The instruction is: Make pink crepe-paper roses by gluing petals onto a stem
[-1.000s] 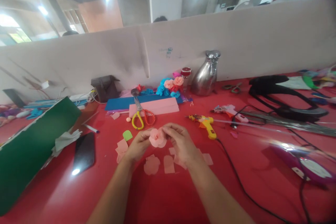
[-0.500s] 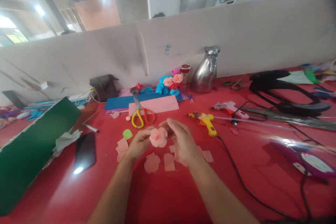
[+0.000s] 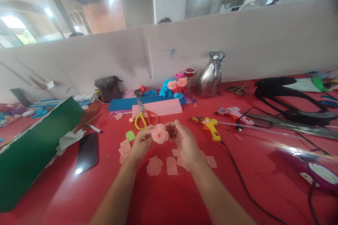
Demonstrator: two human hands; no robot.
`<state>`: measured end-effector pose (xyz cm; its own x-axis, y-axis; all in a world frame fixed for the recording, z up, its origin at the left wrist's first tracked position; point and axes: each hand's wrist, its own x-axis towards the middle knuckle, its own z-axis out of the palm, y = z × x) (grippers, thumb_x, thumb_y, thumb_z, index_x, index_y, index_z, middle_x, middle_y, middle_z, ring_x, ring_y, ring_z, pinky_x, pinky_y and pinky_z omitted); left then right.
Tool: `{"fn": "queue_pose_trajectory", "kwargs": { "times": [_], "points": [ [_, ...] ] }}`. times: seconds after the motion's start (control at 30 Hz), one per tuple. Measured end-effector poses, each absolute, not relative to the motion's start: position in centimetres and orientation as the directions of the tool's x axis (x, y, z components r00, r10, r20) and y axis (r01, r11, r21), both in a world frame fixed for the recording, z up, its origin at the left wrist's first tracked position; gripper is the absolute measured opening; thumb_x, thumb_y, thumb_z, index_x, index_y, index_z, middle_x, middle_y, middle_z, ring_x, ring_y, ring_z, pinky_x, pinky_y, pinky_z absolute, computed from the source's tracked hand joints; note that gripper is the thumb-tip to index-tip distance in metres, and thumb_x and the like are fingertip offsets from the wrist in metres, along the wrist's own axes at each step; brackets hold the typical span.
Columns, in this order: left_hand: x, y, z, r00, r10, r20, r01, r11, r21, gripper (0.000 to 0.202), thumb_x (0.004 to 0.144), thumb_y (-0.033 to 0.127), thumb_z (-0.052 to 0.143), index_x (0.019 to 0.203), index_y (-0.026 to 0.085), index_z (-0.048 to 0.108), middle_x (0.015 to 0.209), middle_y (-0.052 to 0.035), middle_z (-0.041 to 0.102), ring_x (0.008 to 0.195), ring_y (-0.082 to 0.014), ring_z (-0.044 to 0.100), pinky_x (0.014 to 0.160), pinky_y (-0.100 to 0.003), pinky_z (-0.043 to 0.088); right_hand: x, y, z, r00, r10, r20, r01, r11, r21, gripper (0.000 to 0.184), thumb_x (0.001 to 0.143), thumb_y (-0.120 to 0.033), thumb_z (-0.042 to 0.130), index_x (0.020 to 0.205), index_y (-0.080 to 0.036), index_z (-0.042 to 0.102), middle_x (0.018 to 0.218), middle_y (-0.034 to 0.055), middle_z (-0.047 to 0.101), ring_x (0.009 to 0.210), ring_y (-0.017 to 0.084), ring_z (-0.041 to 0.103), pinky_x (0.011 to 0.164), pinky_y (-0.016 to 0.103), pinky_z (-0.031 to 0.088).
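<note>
My left hand (image 3: 141, 143) pinches a small pink paper rose (image 3: 160, 133) and holds it up over the red table (image 3: 163, 197). My right hand (image 3: 185, 141) is cupped just right of the rose, its fingers curled and apart, close to the petals but not gripping them. Loose pink paper petals (image 3: 169, 165) lie on the table below both hands. A small green paper piece (image 3: 130, 135) lies to the left of them.
Yellow-and-orange scissors (image 3: 144, 116) and folded pink paper (image 3: 158, 108) lie beyond the hands. A yellow glue gun (image 3: 211, 126) with a black cord is at the right. A green paper roll (image 3: 34, 147) and a black phone (image 3: 87, 152) lie left. A metal jug (image 3: 210, 75) stands at the partition.
My right hand has let go of the rose and drawn slightly right, its fingers opening. My left hand has raised the rose a little.
</note>
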<state>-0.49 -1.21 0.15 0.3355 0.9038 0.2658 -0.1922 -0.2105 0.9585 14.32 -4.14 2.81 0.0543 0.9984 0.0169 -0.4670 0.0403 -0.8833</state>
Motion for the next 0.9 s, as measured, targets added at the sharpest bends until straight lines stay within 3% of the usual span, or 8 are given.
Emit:
{"fn": "queue_pose_trajectory", "kwargs": {
  "times": [0.5,0.9],
  "points": [
    [-0.6,-1.32,0.47,0.343,0.89,0.3,-0.143,-0.266,0.953,0.013,0.075,0.027,0.061,0.073,0.02,0.072,0.081,-0.0041,0.059,0.073,-0.0137,0.05,0.07,-0.026,0.039,14.05,-4.42,3.45,-0.012,0.999,0.047,-0.424,0.037,-0.905,0.044,0.08,-0.055,0.046,0.072,-0.018,0.069,0.072,0.0041,0.064,0.061,0.014,0.047,0.057,0.027,0.034],
    [-0.48,-1.56,1.11,0.314,0.903,0.294,-0.132,-0.265,0.955,0.014,0.075,0.027,0.061,0.073,0.019,0.073,0.085,-0.0057,0.062,0.083,-0.0174,0.055,0.079,-0.029,0.041,13.99,-4.48,3.59,-0.046,0.999,-0.001,-0.502,-0.024,-0.864,0.039,0.079,-0.051,0.051,0.073,-0.018,0.07,0.073,0.0051,0.065,0.067,0.016,0.051,0.057,0.028,0.033]
  ]
}}
